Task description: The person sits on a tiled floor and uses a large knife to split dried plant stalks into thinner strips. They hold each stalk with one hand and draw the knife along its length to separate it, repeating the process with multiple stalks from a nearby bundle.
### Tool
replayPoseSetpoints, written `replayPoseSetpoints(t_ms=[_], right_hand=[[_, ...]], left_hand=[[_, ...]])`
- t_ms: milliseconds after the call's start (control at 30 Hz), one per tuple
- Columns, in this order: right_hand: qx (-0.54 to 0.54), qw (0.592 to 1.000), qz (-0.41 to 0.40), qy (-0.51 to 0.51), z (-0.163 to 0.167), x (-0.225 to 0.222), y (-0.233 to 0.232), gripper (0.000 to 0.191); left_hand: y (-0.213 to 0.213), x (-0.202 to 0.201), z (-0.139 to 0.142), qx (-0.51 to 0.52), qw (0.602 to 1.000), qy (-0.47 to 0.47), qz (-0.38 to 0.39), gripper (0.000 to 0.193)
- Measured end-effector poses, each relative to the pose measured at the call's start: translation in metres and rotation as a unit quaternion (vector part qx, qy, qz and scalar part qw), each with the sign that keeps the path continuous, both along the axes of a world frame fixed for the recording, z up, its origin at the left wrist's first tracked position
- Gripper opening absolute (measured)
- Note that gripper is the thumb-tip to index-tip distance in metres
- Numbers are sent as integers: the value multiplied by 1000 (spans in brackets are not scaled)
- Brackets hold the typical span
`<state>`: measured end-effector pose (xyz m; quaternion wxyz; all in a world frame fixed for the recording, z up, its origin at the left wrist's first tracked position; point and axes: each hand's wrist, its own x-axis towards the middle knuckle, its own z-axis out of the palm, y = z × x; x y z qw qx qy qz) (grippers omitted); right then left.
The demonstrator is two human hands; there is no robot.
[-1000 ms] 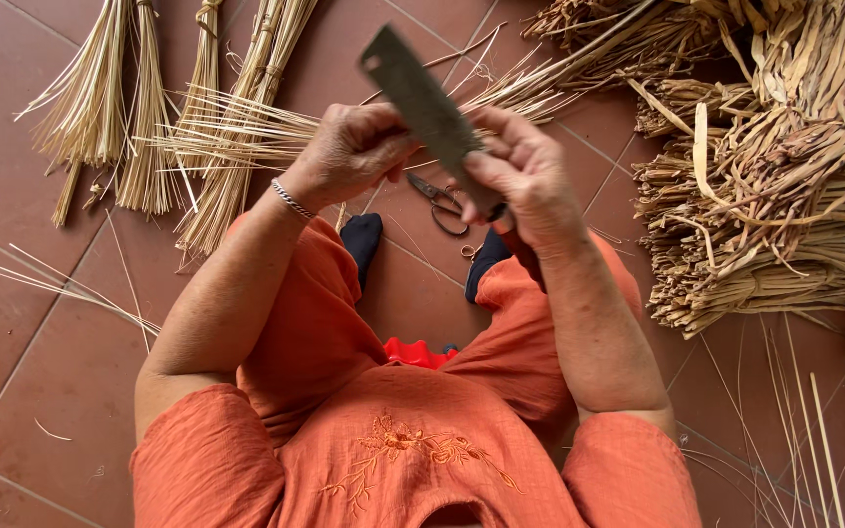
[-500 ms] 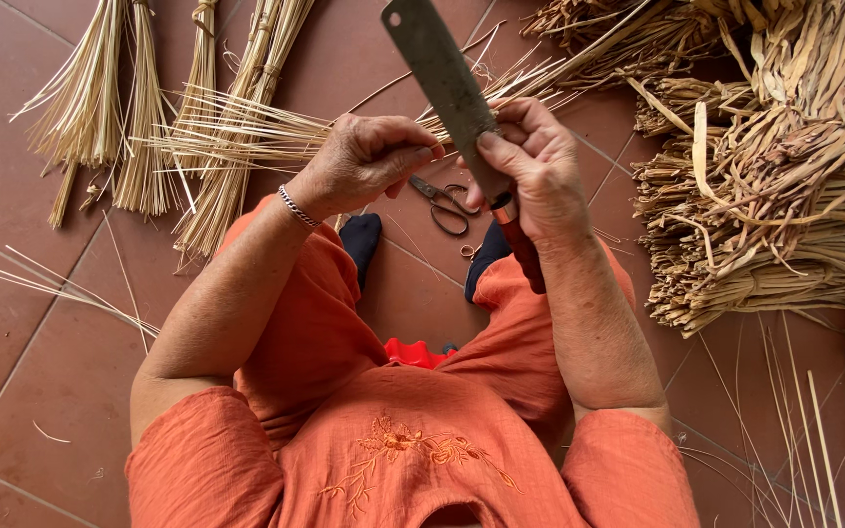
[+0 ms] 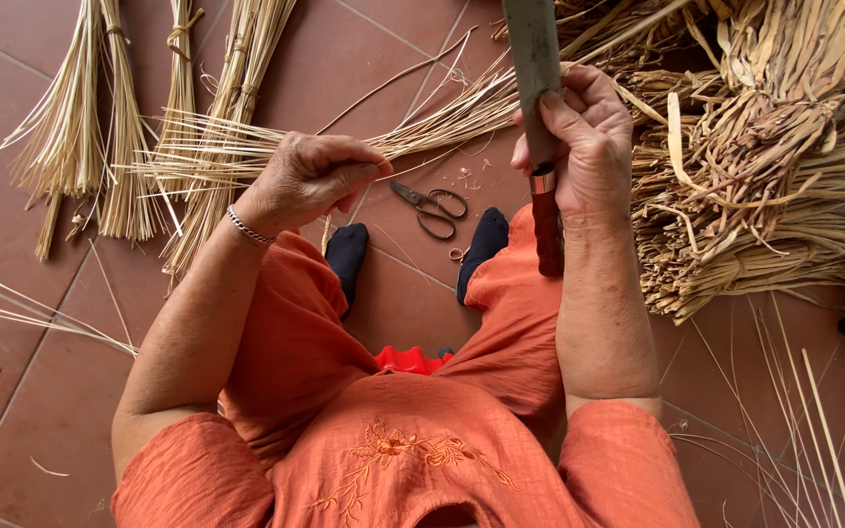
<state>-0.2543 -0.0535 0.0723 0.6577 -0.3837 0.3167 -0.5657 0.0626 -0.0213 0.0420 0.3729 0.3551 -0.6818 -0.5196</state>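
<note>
The right hand (image 3: 589, 137) is clamped on a knife (image 3: 538, 108), fingers wrapped where the grey blade meets the red-brown handle. The blade points to 12 o'clock and runs out of the top edge; the handle hangs toward 6 over the right knee.

The left hand (image 3: 310, 176) is closed, fingertips pinched together on thin straw strands (image 3: 442, 122). These run from the hand toward 2 o'clock, reaching the knife blade, and fan out past the hand toward 9.

Scissors (image 3: 432, 207) lie shut on the tiled floor (image 3: 31, 391), between the two hands and just at 12 o'clock of the black-socked feet (image 3: 348, 249). Tied straw bundles (image 3: 100, 147) lie at 10 to 11 o'clock of the left hand. A big heap of flat dried leaves (image 3: 775, 166) sits at 3 o'clock of the right hand, close beside it. Loose strands are scattered on the floor at 8 and 4 o'clock.
</note>
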Motion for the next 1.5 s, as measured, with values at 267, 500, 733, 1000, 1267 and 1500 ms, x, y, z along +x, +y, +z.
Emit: replayPoseSetpoints(t_ms=[267,500,733,1000,1267,1500], right_hand=[[25,992,86,89,-7,37,20,27],[2,992,91,87,-3,33,19,20],[-5,997,49,54,-4,15,16,15],[-19,997,40,70,-3,1,13,15],[-39,997,-45,45,-4,-28,4,14],[-62,995,-34,67,-13,-2,5,13]], left_hand=[[-1,-5,-3,33,998,-49,27,16],[1,1,-2,0,998,-57,10,14],[2,7,-3,4,998,-64,4,15],[3,12,0,27,997,-70,5,14],[3,25,1,54,994,-90,-3,16],[-3,-1,-8,6,993,-111,42,19]])
